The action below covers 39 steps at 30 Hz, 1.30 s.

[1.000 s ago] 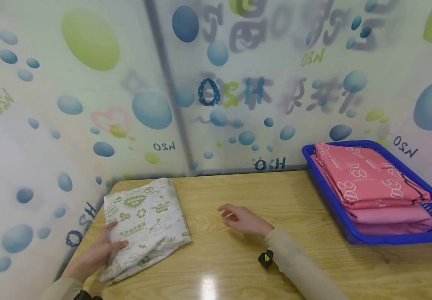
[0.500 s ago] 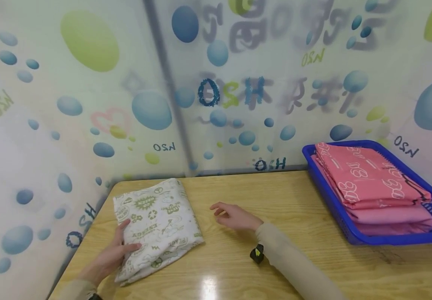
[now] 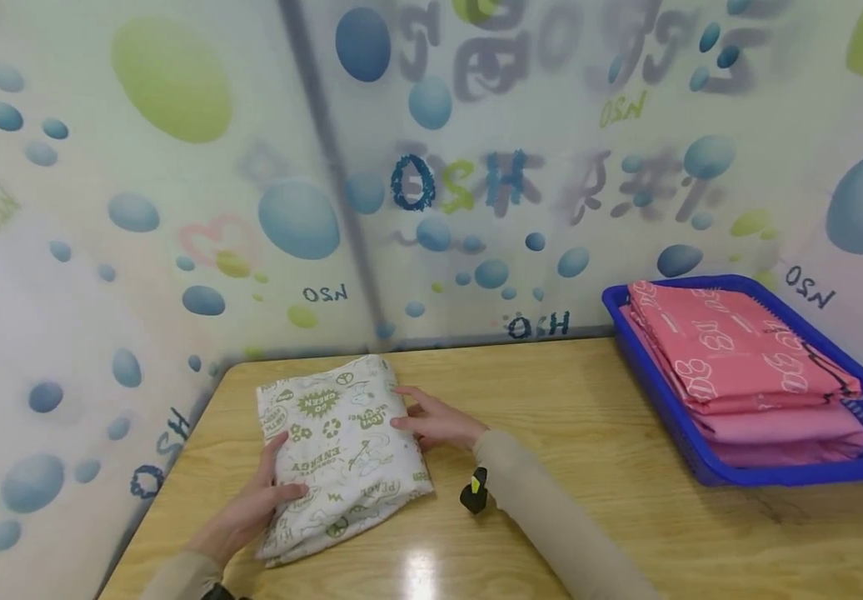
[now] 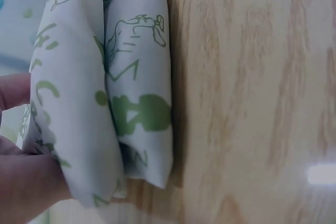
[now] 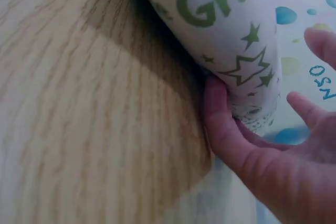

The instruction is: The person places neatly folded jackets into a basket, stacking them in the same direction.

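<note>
A folded white cloth (image 3: 341,458) with green print lies on the wooden table, its layered rolled edge (image 4: 139,93) showing in the left wrist view. My left hand (image 3: 247,504) grips the cloth's left side, thumb over the top and some fingers hidden behind the edge. At its right side is my right hand (image 3: 439,421), with fingertips over the edge in the head view. In the right wrist view, one finger (image 5: 218,103) of it is tucked at the cloth's lower edge against the table, while other fingers stretch out apart from the cloth.
A blue plastic basket (image 3: 652,425) stands at the table's right, holding folded pink cloths (image 3: 739,350) with white print. Behind the wooden table (image 3: 521,392) hangs a pale curtain (image 3: 476,275) patterned with blue and green dots. Another curtain side closes off the left.
My left hand has slid the folded cloth rightward across the table. My right hand has moved left, from apart to the cloth's right edge. The basket stays in place.
</note>
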Each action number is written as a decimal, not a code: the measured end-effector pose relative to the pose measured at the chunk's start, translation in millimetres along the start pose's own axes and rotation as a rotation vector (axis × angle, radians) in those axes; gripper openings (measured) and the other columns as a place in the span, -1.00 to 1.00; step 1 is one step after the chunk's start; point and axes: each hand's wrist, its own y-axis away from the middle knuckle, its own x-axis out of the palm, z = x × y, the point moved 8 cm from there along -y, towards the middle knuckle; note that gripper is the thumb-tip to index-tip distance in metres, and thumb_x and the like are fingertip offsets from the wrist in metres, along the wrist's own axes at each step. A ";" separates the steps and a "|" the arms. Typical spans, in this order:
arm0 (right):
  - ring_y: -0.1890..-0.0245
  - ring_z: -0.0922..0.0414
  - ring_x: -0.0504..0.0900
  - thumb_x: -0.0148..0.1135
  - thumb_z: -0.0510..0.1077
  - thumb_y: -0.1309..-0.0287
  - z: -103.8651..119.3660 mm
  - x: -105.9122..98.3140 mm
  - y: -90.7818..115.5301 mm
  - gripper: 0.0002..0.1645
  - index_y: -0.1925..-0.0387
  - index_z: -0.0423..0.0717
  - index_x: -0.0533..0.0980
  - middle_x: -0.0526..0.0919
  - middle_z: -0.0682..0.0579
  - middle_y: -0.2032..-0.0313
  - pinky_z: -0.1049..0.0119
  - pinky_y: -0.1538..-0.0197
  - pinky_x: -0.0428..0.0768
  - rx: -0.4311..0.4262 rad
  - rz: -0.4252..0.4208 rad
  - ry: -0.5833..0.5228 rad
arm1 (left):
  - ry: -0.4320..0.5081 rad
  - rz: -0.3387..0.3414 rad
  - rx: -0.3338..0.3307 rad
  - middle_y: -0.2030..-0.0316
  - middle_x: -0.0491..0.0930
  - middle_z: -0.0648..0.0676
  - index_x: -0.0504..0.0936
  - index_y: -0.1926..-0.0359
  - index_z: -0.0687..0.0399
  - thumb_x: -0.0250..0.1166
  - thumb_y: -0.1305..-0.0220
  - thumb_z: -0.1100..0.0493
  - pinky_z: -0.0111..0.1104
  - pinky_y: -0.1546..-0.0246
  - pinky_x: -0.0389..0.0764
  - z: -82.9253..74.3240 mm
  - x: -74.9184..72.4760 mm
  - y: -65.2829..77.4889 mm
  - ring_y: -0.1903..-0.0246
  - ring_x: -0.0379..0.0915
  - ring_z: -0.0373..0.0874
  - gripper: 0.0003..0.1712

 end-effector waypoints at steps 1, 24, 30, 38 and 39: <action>-0.04 -0.05 0.50 0.17 0.01 -0.32 2.6 1.5 0.3 -0.20 -0.48 0.13 0.06 0.25 -0.22 -0.28 0.07 0.08 0.59 -0.008 0.006 0.067 | -0.001 0.002 0.001 -0.40 -0.71 0.31 -0.53 -0.48 -0.06 0.14 -0.16 0.52 0.09 -0.31 -0.48 0.5 1.1 0.4 -0.38 -0.64 0.23 0.20; -0.44 -0.08 -0.03 0.27 -0.03 -0.23 -3.6 -20.6 23.2 -0.01 -0.52 0.00 -0.06 -0.02 -0.16 -0.47 -0.02 -0.40 0.01 -0.073 0.012 0.260 | 0.097 0.210 0.072 -0.11 0.28 0.25 -0.11 -0.50 -0.15 0.06 -0.46 0.21 -0.23 0.03 0.48 -6.1 8.7 -1.9 0.03 0.44 -0.09 -0.25; -0.46 -0.04 -0.12 0.28 0.01 -0.22 -9.9 -23.2 29.4 0.05 -0.52 -0.06 -0.13 -0.11 -0.09 -0.49 0.02 -0.42 -0.07 -0.062 -0.002 0.261 | 0.090 0.210 0.090 -0.31 -0.09 0.48 -0.20 -0.53 -0.06 0.13 -0.38 0.33 -0.20 -0.01 0.45 -5.7 11.4 -4.0 -0.05 0.37 -0.05 -0.11; -0.46 -0.03 -0.24 0.35 0.05 -0.15 -23.5 -38.6 45.1 0.17 -0.54 0.09 -0.22 -0.25 -0.07 -0.51 -0.03 -0.41 -0.14 -0.029 -0.059 0.170 | 0.140 0.219 0.117 -0.40 -0.29 0.34 -0.23 -0.53 -0.06 0.14 -0.31 0.44 -0.15 0.00 0.49 -14.0 28.8 1.3 -0.08 0.33 -0.02 -0.03; -0.46 -0.03 -0.24 0.36 0.06 -0.14 -25.5 -41.0 47.4 0.18 -0.54 0.15 -0.22 -0.26 -0.06 -0.51 -0.03 -0.41 -0.14 -0.023 -0.067 0.164 | 0.145 0.223 0.124 -0.40 -0.29 0.33 -0.23 -0.53 -0.07 0.13 -0.30 0.44 -0.15 0.01 0.49 -15.9 31.4 1.7 -0.08 0.32 -0.02 -0.02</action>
